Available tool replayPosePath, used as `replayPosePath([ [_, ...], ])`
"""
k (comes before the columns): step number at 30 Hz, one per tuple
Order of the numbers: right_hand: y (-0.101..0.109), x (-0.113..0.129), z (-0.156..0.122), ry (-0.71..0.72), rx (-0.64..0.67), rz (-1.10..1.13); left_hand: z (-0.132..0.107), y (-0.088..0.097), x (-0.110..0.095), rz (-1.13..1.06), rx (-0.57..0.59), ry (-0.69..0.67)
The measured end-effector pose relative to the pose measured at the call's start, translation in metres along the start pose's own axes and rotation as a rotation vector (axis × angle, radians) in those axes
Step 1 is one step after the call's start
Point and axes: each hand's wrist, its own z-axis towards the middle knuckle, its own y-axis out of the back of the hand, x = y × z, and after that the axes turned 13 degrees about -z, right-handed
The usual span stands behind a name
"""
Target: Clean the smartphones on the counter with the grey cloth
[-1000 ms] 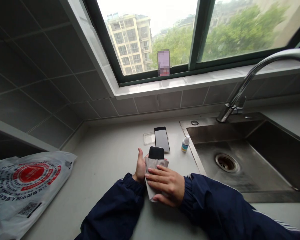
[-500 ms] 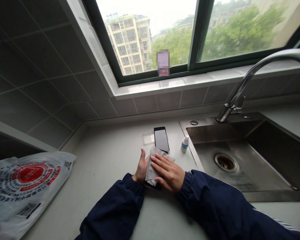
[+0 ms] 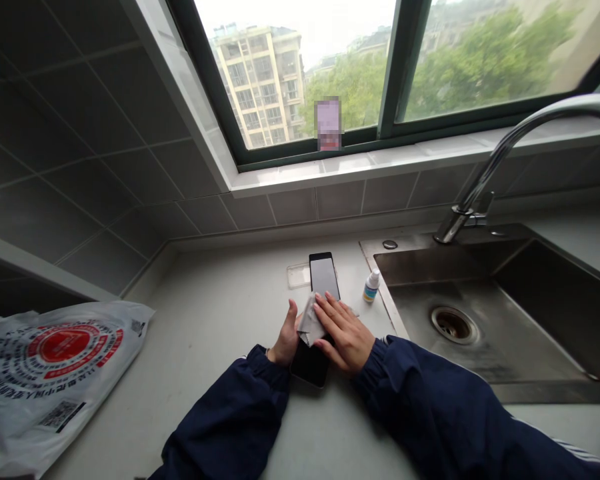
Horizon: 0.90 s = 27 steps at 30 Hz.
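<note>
My left hand (image 3: 286,337) grips the long edge of a black smartphone (image 3: 308,365), with the thumb raised. The phone's near end shows below my hands, and its far part is hidden. My right hand (image 3: 346,335) lies flat over a small grey cloth (image 3: 311,323), pressing it on the phone. A second black smartphone (image 3: 325,276) lies face up on the pale counter (image 3: 220,347) just beyond my fingertips. A clear plastic phone case (image 3: 299,275) sits to its left, and a small bottle with a white cap and blue label (image 3: 371,287) stands to its right.
A stainless steel sink (image 3: 450,333) with a drain and a curved chrome faucet (image 3: 500,157) lies to the right. A white plastic bag with a red print (image 3: 55,373) lies at the counter's left. Tiled wall and a window rise behind.
The grey cloth now sits further up the held phone, and more of the phone's near end shows. My right hand has moved away from me along the phone.
</note>
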Motion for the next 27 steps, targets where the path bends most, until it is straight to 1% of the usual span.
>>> replayPosePath([
  [4,0.0,0.002,0.0,0.018,0.016,0.015,-0.001,0.003,0.0,0.011,0.019,0.007],
  [8,0.001,0.011,-0.002,0.126,0.056,0.067,-0.002,0.004,-0.002,-0.026,-0.002,0.035],
  [12,0.004,0.022,-0.004,0.209,0.074,0.116,-0.002,0.002,-0.005,-0.025,-0.046,0.016],
  [16,0.008,0.027,-0.005,0.281,0.057,0.19,-0.003,-0.001,-0.009,0.015,-0.097,-0.002],
  [22,0.011,0.03,-0.008,0.377,0.002,0.263,-0.007,-0.002,-0.012,0.077,-0.143,-0.031],
  [27,0.013,0.031,-0.008,0.399,-0.01,0.285,-0.007,-0.004,-0.013,0.095,-0.172,-0.031],
])
